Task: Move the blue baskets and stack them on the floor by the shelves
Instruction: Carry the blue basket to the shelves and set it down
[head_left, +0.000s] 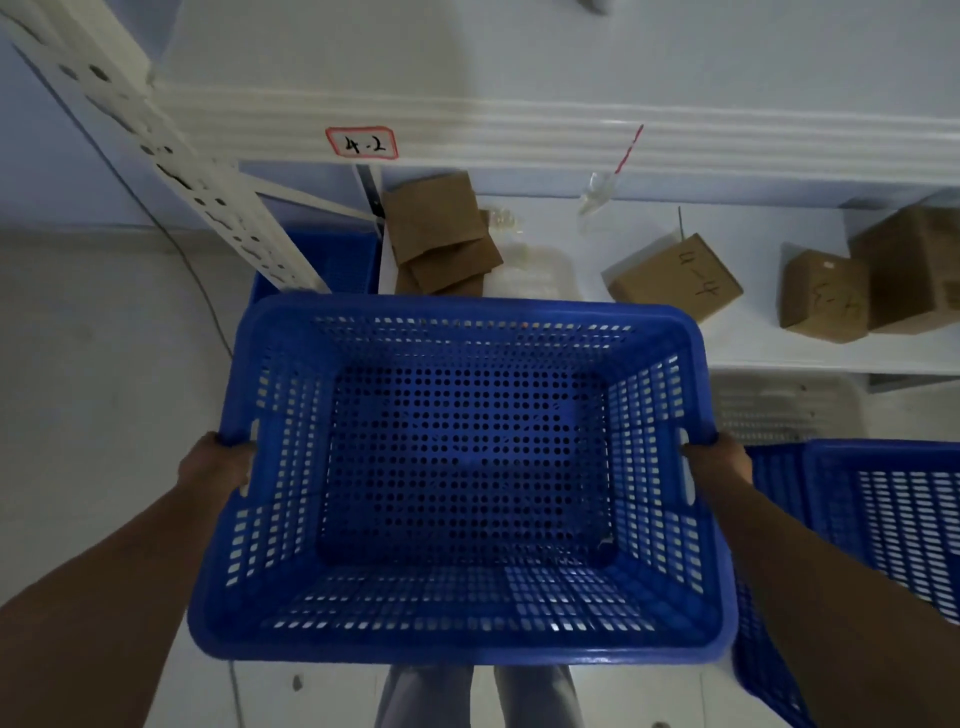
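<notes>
An empty blue perforated basket (467, 467) fills the middle of the head view, held level above the floor in front of my legs. My left hand (221, 462) grips its left rim at the handle slot. My right hand (719, 460) grips the right rim the same way. A second blue basket (883, 519) stands on the floor at the right, beside my right forearm. Part of a third blue basket (332, 260) shows on the floor behind the white shelf upright, beyond the held basket's far left corner.
White metal shelves (519, 130) stand ahead, labelled 4-2, with a slotted upright (171, 156) leaning across the left. Several cardboard boxes (675, 275) lie on the lower shelf. A white basket (779, 410) sits under it. A cable (202, 291) runs down the grey floor at left.
</notes>
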